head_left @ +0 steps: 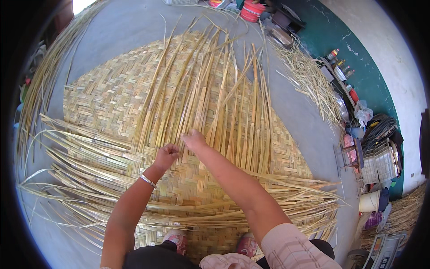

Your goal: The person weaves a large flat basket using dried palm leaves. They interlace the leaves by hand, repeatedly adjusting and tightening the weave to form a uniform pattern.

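A large woven mat [105, 89] of flat pale splints lies on the floor under both my hands. Long loose splints [201, 98] fan out from the weave toward the far edge. My right hand [194, 140] is closed in a pinch on a splint at the near ends of this fan. Just left of it and slightly nearer, my left hand [166, 156] is curled with its fingertips together, low over the weave. Whatever those left fingers hold is too small to make out. A silvery bracelet [148, 181] circles my left wrist.
More unwoven splints [85, 157] stick out at the left, and others [286, 197] cross the near side by my shoes [179, 240]. Bundled splints [45, 85] lie far left; a loose heap [309, 78] lies right. Along the wall are a red bucket [252, 10] and a pale bucket [369, 201].
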The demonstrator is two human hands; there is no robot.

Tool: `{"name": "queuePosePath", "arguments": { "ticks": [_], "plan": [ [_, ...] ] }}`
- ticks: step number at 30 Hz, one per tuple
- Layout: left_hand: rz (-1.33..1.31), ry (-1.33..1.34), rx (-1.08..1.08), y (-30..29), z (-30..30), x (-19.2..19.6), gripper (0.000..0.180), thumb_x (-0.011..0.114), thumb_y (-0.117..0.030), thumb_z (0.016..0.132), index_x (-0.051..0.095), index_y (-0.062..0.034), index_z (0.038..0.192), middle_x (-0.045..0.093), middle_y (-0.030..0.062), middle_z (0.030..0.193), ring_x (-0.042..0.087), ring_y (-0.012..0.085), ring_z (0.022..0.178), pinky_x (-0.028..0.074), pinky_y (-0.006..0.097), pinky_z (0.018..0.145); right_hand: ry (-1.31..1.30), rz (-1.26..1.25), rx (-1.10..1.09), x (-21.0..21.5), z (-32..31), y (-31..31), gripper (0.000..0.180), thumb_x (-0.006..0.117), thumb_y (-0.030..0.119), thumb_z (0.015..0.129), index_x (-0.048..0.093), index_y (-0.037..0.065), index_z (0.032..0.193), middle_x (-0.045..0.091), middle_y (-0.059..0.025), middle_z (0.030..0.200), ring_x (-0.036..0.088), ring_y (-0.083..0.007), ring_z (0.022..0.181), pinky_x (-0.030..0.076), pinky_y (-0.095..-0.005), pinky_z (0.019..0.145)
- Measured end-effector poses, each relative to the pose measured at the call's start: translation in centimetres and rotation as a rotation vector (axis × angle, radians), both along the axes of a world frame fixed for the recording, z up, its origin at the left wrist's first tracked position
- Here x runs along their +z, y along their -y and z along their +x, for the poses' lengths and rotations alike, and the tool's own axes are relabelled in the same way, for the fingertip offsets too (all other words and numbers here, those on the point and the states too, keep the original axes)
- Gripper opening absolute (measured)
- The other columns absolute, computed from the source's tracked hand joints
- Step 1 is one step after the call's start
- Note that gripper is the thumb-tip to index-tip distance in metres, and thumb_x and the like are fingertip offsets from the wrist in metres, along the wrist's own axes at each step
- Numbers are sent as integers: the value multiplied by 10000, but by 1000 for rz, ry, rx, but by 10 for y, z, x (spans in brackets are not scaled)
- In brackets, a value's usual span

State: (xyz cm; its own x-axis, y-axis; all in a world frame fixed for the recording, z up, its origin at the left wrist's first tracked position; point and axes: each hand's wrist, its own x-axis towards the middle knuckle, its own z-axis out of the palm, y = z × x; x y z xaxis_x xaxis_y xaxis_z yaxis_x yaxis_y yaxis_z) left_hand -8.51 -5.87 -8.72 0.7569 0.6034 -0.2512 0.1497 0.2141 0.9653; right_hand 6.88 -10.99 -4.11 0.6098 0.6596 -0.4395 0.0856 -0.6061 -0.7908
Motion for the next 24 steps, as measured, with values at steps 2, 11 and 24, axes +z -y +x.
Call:
{"name": "queuePosePath", "arguments": {
  "ticks": [2,11,24],
  "plan": [
    [-68,-17,-2,0,0,2,122,640,35,814,595,-30,907,597,-11,816,545,64,756,460,222,679,-65,21,-100,-3,2,-3,377,645,314,865,572,-19,1026,615,-117,800,591,-208,713,488,-349,650],
    [267,-166,-95,-6,-7,-1,92,687,-88,809,659,-16,858,632,51,729,595,125,704,487,276,675,167,-15,233,21,-7,4,168,628,202,897,573,44,908,561,-28,740,546,-122,688,482,-317,626],
    [366,-340,-217,-17,-5,-19,211,728,-200,754,714,-90,934,701,130,849,668,229,762,522,347,712,-555,87,-16,4,14,4,289,598,174,910,514,49,1156,660,-107,1055,616,-226,990,506,-370,803]
  ]
}}
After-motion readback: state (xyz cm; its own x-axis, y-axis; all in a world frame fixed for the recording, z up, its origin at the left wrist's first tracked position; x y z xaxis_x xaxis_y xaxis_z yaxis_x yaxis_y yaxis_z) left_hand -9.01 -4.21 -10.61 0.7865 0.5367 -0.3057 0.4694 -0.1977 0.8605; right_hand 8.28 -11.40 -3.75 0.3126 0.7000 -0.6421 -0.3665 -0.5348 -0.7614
